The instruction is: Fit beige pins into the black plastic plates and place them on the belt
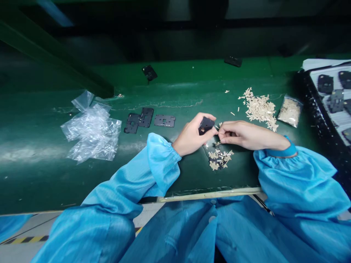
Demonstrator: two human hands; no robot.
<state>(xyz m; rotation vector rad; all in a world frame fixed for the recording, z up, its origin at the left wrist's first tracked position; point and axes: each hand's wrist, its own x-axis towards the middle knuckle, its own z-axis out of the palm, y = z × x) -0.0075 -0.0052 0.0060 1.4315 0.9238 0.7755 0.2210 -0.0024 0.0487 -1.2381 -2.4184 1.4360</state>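
Note:
My left hand is closed around a small black plastic part, held just above the green work surface. My right hand meets it from the right, fingers pinched together at the part's edge on a tiny beige piece I can barely make out. Directly below both hands lies a small heap of beige strips. Both arms wear blue sleeves.
Three flat black parts lie left of my hands. Crumpled clear bags sit further left. A larger scatter of beige strips and a small bag of them lie to the right, beside a tray of black parts. Another black part rests farther back.

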